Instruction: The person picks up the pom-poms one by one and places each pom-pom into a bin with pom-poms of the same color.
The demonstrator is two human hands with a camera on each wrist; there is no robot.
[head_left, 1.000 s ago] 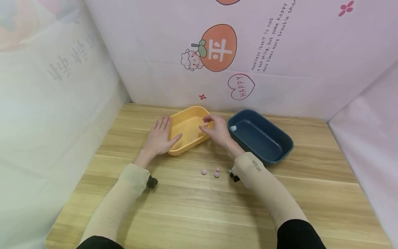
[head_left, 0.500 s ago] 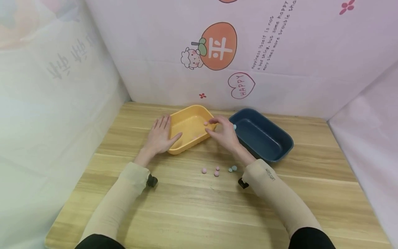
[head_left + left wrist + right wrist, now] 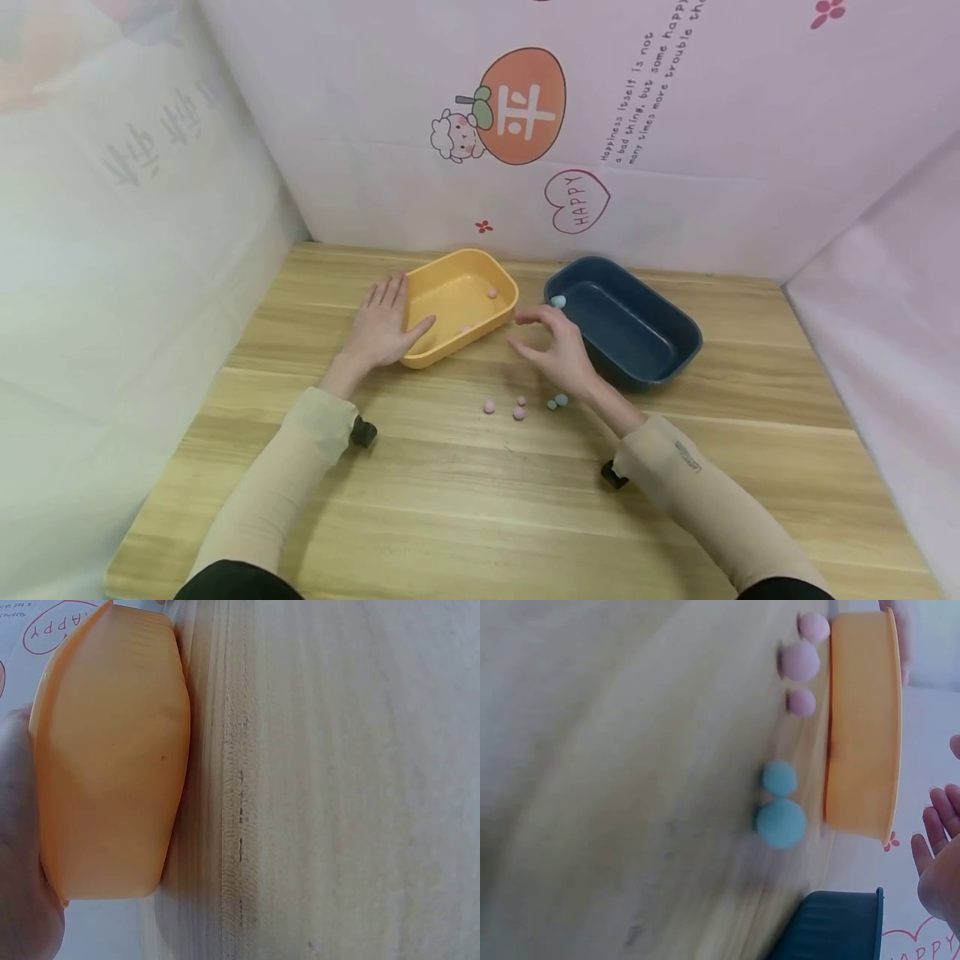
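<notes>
pink balls (image 3: 519, 414): three lie on the table (image 3: 420, 517), two close together and the third just to their left; another sits inside the yellow tray (image 3: 442, 300) toward its right end, and a bit more pink shows by the near wall, partly hidden

blue balls (image 3: 562, 400): a smaller and a larger one lie side by side on the table, to the right of the pink ones; more pale blue shows inside the dark blue tray (image 3: 630, 321), at its left corner (one ball or two, cannot tell)

yellow tray: stands on the table to the left of the dark blue one, the two apart with a strip of wood between

left hand (image 3: 381, 325): rests against the left end of the yellow tray, fingers straight, thumb spread wide over the near rim

right hand (image 3: 558, 354): hovers in front of the gap between the trays, thumb and forefinger curved and wide apart, nothing seen between them; the fingers are near the yellow tray but clear of it

sleeves (image 3: 262, 492): beige on both forearms, a small black device (image 3: 363, 432) at each wrist

backdrop (image 3: 375, 192): pale cloth printed with an orange fruit, a sheep and a heart reading "happy"
</notes>
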